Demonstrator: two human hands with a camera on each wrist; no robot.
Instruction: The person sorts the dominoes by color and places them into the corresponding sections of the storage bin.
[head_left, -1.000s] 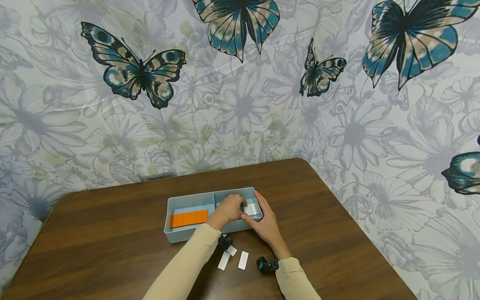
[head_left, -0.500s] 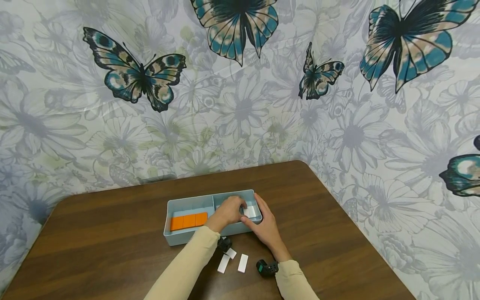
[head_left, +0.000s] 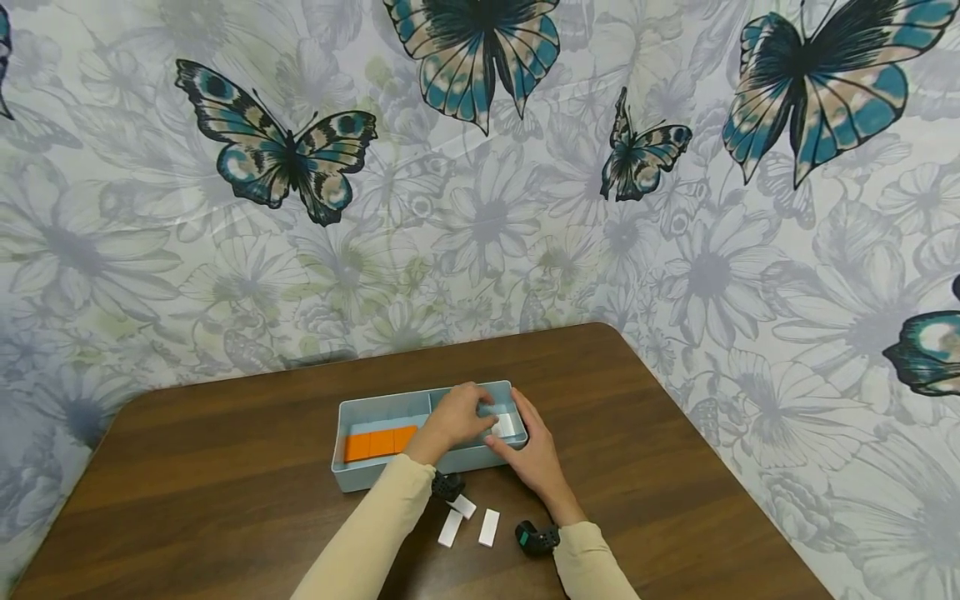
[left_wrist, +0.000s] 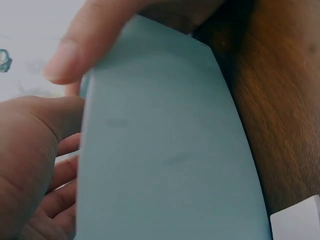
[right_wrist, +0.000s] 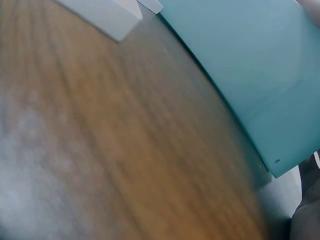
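Note:
A pale blue two-compartment box (head_left: 367, 475) stands on the table. Over its right compartment is my left hand (head_left: 456, 419), fingers bent loosely and apart from the thumb; nothing shows between them. White pieces (head_left: 501, 426) lie below, partly hidden by that hand. My right hand (head_left: 537, 452) grips the box's right end, thumb at the front rim and fingers on the far side. In the left wrist view, the left hand (left_wrist: 35, 155) is behind the box's front wall (left_wrist: 165, 125). Orange pieces (head_left: 381, 442) form a row in the left compartment.
Several white rectangular blocks (head_left: 488, 527) lie on the brown wooden table (head_left: 225, 467) in front of the box. A wall covering with butterflies (head_left: 292, 158) rises behind the table. Each wrist carries a black camera (head_left: 536, 539).
My left hand has lifted slightly inside the right compartment, and its fingers have spread from the thumb. The right hand keeps its grip on the box.

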